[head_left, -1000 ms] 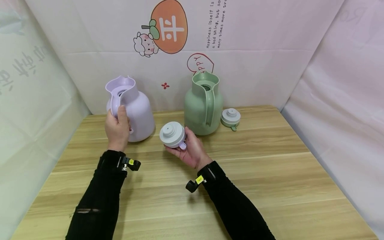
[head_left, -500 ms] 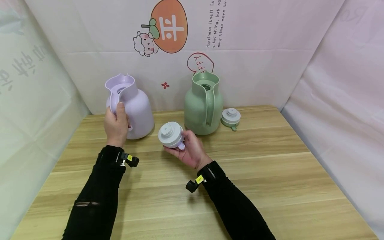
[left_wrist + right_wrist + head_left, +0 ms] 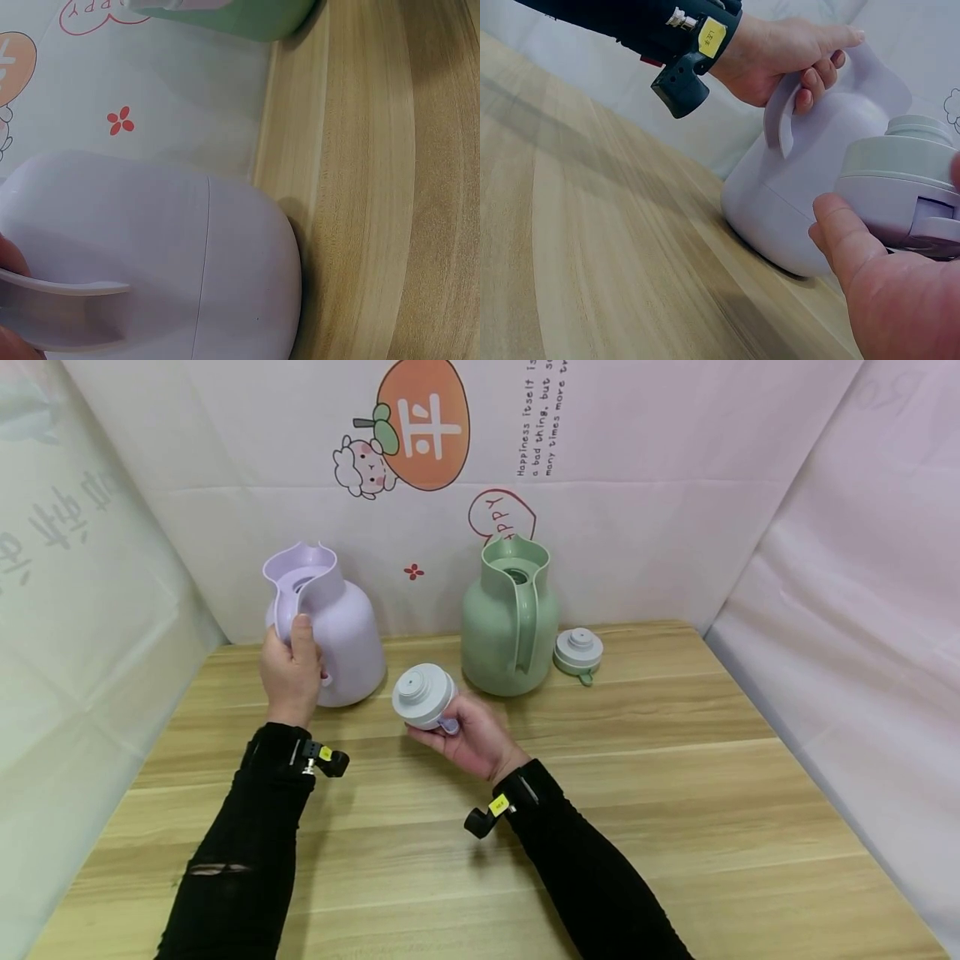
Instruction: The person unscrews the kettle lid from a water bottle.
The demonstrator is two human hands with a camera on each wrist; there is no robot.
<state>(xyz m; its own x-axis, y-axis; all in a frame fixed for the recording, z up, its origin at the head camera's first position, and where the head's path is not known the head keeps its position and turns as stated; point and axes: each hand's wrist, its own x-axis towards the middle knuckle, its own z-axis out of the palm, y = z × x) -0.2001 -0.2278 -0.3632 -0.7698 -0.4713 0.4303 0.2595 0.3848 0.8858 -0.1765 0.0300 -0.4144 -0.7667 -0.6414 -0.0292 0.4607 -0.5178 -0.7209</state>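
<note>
A lilac thermos jug [image 3: 348, 639] with an uncovered mouth stands at the back left of the table, its handle toward me. My left hand [image 3: 292, 672] grips that handle, fingers wrapped round it and thumb on top. In front of the jug, above the table, my right hand [image 3: 476, 735] holds a lid [image 3: 422, 696] with a grey threaded plug facing up and a lilac base with a small lever [image 3: 937, 229]. Fingers lie under and along the lid's side, with the thumb over its near edge. The right wrist view shows lid and jug overlapping.
A green thermos jug [image 3: 510, 631], also without its lid, stands at the back centre, handle toward me. Right beside it lies a grey lid [image 3: 578, 649] with a green lever. A white printed cloth [image 3: 645, 527] hangs behind the wooden table [image 3: 675, 793].
The lilac jug and my left hand have shifted slightly up and left. My right hand has tilted the lid a little leftward, its thumb sliding over the near edge by the lever.
</note>
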